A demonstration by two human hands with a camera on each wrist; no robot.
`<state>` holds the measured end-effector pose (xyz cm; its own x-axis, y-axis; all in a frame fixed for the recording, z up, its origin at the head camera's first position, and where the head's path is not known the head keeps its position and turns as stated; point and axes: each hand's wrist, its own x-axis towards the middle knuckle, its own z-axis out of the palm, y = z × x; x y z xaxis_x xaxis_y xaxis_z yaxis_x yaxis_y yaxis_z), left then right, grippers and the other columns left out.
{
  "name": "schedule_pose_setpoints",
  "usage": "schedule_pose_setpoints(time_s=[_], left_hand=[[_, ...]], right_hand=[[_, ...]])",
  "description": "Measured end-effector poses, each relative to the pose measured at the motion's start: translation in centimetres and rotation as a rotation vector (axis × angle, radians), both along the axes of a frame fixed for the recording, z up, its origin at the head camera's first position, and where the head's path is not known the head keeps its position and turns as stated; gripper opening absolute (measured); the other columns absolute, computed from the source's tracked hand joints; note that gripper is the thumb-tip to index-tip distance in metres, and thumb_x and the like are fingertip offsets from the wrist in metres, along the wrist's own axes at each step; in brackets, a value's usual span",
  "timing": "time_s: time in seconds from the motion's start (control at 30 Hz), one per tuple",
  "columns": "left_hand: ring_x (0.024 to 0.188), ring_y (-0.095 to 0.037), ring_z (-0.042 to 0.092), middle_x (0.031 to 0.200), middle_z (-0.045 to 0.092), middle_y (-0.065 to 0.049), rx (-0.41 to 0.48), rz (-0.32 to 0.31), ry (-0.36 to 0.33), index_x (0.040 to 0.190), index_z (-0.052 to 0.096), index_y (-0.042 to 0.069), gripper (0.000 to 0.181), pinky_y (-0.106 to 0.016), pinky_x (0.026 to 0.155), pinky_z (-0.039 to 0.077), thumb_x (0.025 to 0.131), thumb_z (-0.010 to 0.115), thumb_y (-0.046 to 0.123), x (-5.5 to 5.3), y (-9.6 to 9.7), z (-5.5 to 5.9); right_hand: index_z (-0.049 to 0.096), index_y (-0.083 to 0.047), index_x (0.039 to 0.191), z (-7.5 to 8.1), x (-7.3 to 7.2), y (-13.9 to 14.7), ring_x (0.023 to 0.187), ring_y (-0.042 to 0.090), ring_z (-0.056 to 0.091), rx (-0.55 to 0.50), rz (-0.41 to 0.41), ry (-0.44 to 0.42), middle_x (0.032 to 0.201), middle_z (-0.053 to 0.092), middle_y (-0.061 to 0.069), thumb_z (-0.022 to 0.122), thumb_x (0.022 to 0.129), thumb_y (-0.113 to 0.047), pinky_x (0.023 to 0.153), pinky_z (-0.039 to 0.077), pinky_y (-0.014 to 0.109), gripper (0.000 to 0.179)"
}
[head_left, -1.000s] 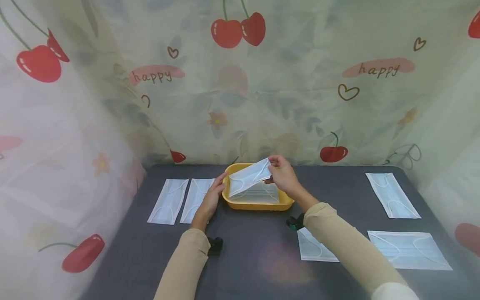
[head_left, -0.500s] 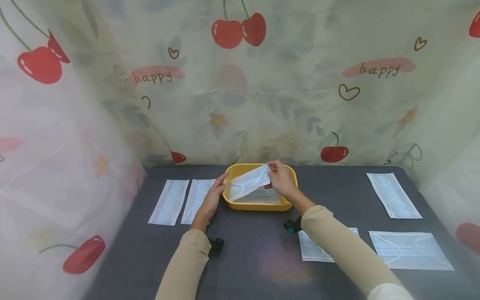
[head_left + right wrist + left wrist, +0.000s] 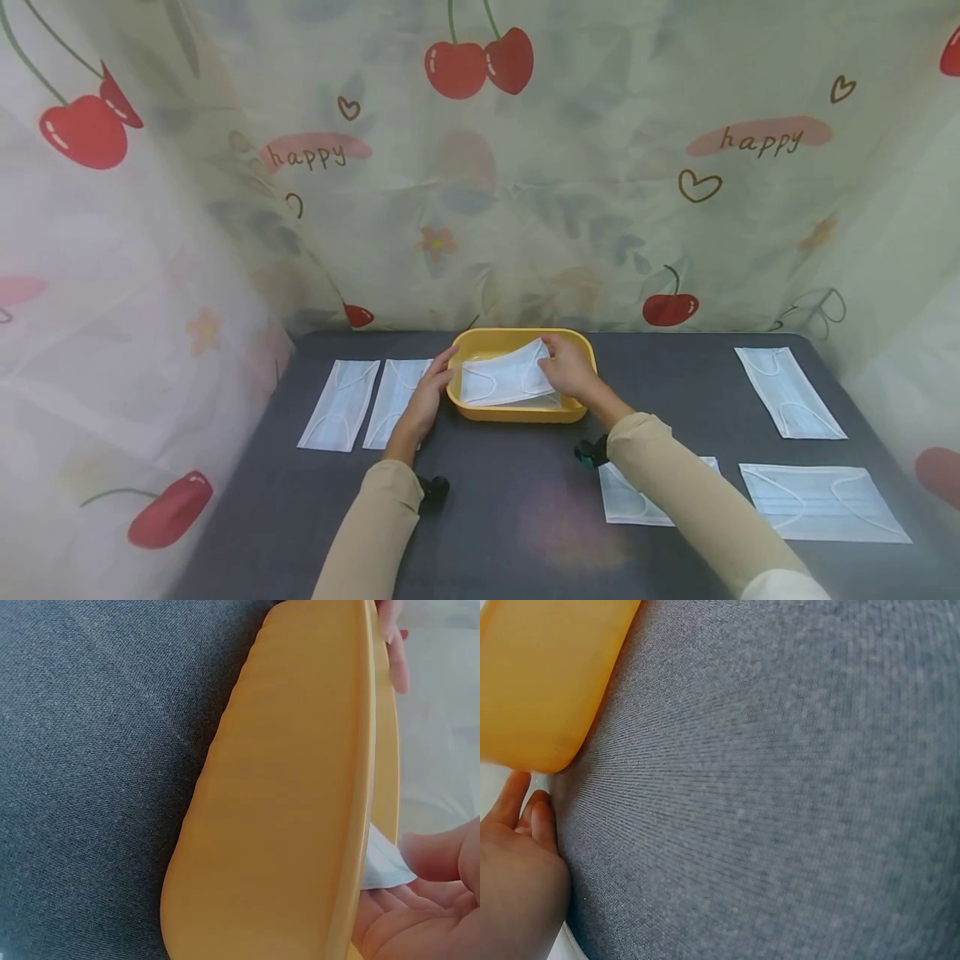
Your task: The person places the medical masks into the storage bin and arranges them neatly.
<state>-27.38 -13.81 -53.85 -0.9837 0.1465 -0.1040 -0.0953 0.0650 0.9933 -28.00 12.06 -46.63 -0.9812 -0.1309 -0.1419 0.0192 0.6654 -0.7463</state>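
The tray [image 3: 277, 787] before you looked like smooth plastic with a soft sheen; the mask [image 3: 495, 379] you held, matt and papery. Your table cover [image 3: 780, 787] seemed rough, ribbed cloth, your sleeves [image 3: 371, 525] matt fabric, the backdrop [image 3: 570, 150] smooth, creased sheeting.

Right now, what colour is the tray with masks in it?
The tray is yellow, and it shows best in the head view.

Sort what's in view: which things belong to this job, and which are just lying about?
In the job:
yellow tray
mask pinched by right hand
left hand, at the tray's rim
loose masks, probably

Just there:
dark table
cherry-print backdrop
black wrist devices
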Motion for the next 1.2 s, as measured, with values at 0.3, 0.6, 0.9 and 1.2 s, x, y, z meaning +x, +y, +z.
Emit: schedule_pose_setpoints(time_s=[0.3,0.6,0.9,1.2], left_hand=[[0.159,-0.027,0.019,0.17,0.026,-0.006,0.009,-0.005,0.005,0.158,0.038,0.02,0.053,-0.051,0.13,0.012,0.105,0.038,0.016,-0.1,0.0,-0.2],[0.158,-0.025,0.022,0.169,0.028,-0.002,-0.018,0.012,-0.002,0.157,0.04,0.025,0.052,-0.05,0.13,0.015,0.105,0.039,0.021,0.2,0.1,0.1],[0.159,-0.024,0.02,0.169,0.028,-0.001,-0.037,0.023,-0.016,0.156,0.041,0.028,0.05,-0.051,0.13,0.013,0.106,0.038,0.025,0.2,0.1,0.2],[0.16,-0.025,0.018,0.17,0.026,-0.002,-0.038,0.012,-0.021,0.156,0.04,0.027,0.05,-0.052,0.13,0.011,0.107,0.037,0.024,0.2,0.0,0.2]], right_hand=[[0.027,0.004,0.158,0.2,0.4,0.3,0.149,0.041,0.039,0.127,0.106,-0.045,0.159,0.04,0.025,0.054,0.104,-0.018,0.121,0.034,0.055,0.063],[0.02,-0.001,0.161,0.0,0.5,0.4,0.15,0.04,0.036,0.104,0.125,-0.045,0.164,0.034,0.022,0.059,0.103,-0.026,0.123,0.031,0.056,0.074],[0.025,-0.001,0.161,0.5,1.4,0.7,0.156,0.043,0.023,0.157,0.208,0.051,0.167,0.027,0.023,0.058,0.101,-0.042,0.126,0.022,0.06,0.079],[0.024,-0.008,0.162,0.4,2.4,1.8,0.159,0.045,0.002,0.292,0.256,0.156,0.17,0.011,0.024,0.055,0.099,-0.055,0.125,0.01,0.067,0.085]])
